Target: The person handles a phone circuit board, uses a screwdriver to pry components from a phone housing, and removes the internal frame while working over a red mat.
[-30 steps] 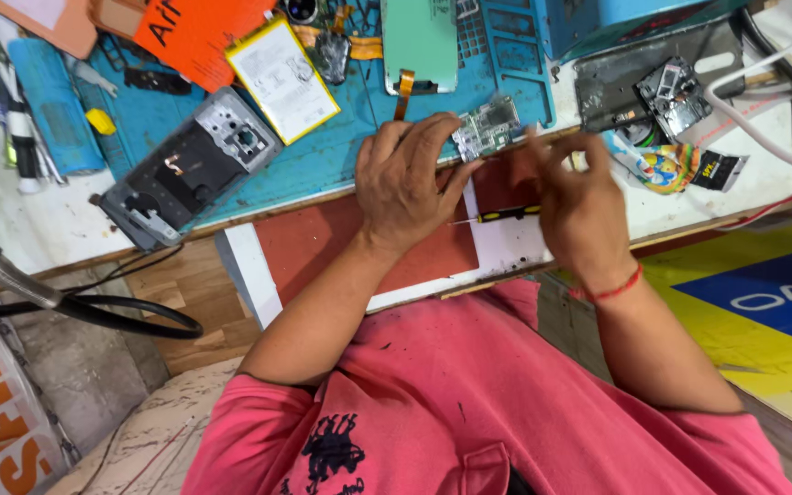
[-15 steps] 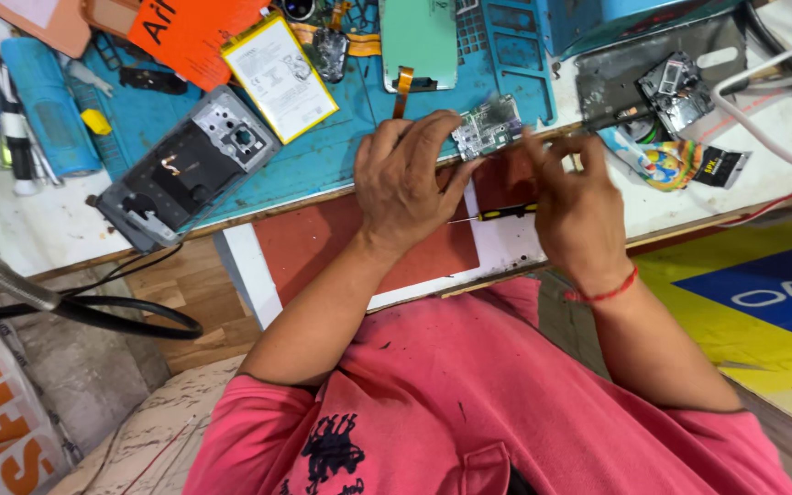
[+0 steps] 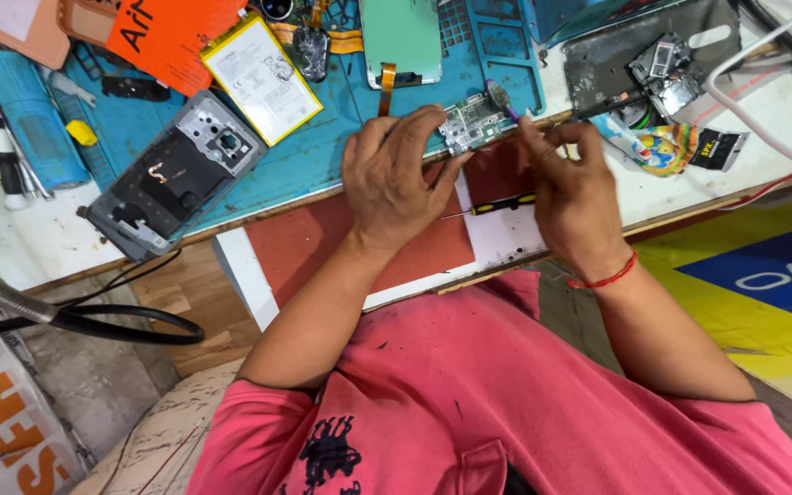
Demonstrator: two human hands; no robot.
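Observation:
My left hand (image 3: 396, 179) grips a small green phone circuit board (image 3: 471, 119) at the near edge of the blue work mat (image 3: 313, 156). My right hand (image 3: 572, 188) pinches a thin tool at the board's right end, fingertips touching it. A small black and yellow screwdriver (image 3: 497, 205) lies on the red and white board (image 3: 323, 243) between my two wrists.
A dark phone frame (image 3: 171, 179) lies at the left of the mat, a yellow-edged battery (image 3: 261, 78) behind it and a green phone back cover (image 3: 401, 41) further back. A grey tray with a camera module (image 3: 666, 69) sits at the right, white cables (image 3: 763, 110) beside it. Black cable (image 3: 93, 321) hangs off the left.
Both hands stay on the circuit board. My right fingers have shifted slightly at its right end; nothing else has moved.

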